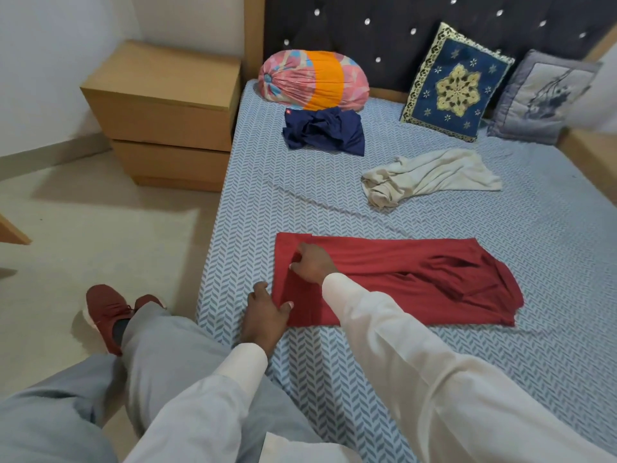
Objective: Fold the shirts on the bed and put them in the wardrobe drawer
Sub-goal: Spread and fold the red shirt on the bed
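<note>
Red shirt lies flat on bed, folded into long strip. Soft, light, limp cloth; likely sags and unfolds if lifted mid-span. Left hand pinches near end corner; right hand pinches same end, farther up. Best hold: both end corners.

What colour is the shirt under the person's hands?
The shirt is a plain dark red, seen best in the head view.

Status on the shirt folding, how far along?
Done: no fully folded shirt visible; wardrobe out of view. In hand: red shirt lies folded into a long strip, left hand and right hand gripping one end. Left: navy shirt and cream shirt lie crumpled on the bed.
</note>
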The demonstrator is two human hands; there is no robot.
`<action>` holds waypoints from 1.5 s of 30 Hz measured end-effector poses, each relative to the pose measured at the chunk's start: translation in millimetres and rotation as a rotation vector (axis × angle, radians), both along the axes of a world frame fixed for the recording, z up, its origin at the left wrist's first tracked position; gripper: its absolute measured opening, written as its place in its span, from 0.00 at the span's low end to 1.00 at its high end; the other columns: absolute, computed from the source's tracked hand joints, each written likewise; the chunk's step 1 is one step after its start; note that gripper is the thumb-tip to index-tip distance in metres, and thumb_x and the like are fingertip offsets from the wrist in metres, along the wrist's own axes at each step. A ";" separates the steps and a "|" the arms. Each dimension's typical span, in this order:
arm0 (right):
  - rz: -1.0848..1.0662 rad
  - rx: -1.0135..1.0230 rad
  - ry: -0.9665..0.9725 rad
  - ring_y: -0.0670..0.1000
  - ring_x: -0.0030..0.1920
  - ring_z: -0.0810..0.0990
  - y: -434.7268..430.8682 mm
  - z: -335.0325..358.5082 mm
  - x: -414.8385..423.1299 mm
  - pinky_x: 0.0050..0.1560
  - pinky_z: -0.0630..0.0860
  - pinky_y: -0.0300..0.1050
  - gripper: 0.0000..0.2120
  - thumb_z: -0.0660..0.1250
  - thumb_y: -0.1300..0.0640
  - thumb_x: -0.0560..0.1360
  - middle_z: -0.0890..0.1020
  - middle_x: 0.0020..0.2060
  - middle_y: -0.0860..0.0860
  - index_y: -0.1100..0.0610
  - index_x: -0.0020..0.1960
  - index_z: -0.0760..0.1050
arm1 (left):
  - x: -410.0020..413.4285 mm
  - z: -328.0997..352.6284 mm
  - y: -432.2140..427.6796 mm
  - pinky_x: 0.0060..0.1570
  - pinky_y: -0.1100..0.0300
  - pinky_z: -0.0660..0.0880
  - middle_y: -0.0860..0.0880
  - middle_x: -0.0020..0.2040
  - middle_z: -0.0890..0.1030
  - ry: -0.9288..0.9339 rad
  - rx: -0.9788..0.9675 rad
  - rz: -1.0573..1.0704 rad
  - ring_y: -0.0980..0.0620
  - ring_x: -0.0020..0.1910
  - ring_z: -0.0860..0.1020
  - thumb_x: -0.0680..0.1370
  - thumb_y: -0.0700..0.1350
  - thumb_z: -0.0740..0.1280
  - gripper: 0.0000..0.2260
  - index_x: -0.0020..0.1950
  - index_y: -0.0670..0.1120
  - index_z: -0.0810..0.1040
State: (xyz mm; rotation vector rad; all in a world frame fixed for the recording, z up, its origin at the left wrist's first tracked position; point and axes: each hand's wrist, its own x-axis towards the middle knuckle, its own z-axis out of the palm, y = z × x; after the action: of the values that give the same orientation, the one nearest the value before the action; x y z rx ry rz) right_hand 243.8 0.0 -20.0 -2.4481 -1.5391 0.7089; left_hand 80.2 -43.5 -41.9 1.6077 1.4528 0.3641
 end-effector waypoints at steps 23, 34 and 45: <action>-0.024 -0.119 -0.194 0.60 0.63 0.76 42.4 39.0 -97.2 0.60 0.73 0.48 0.17 0.60 0.56 0.77 0.78 0.62 0.59 0.60 0.64 0.73 | -67.0 35.7 28.3 0.47 0.56 0.74 0.48 0.43 0.82 -0.111 0.049 -0.040 0.46 0.46 0.79 0.73 0.43 0.70 0.03 0.41 0.49 0.77; 0.073 0.171 0.413 0.58 0.53 0.80 105.1 80.1 -172.2 0.55 0.76 0.48 0.10 0.59 0.66 0.74 0.80 0.54 0.60 0.55 0.48 0.77 | -172.9 71.1 75.6 0.42 0.56 0.77 0.49 0.39 0.80 -0.086 0.320 0.215 0.51 0.36 0.80 0.72 0.45 0.70 0.05 0.41 0.55 0.77; -0.043 0.164 0.637 0.53 0.48 0.80 19.6 33.9 -53.5 0.48 0.81 0.49 0.42 0.71 0.68 0.70 0.74 0.66 0.58 0.57 0.79 0.56 | -84.9 46.4 19.4 0.52 0.56 0.75 0.53 0.44 0.80 -0.047 0.410 -0.309 0.55 0.45 0.76 0.67 0.42 0.66 0.16 0.53 0.50 0.83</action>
State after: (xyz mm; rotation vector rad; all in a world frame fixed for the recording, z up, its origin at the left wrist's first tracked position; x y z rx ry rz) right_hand 190.2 19.6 13.9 -1.8634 -1.2246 1.1555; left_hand -4.7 -24.2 4.5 2.1008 1.1152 0.5399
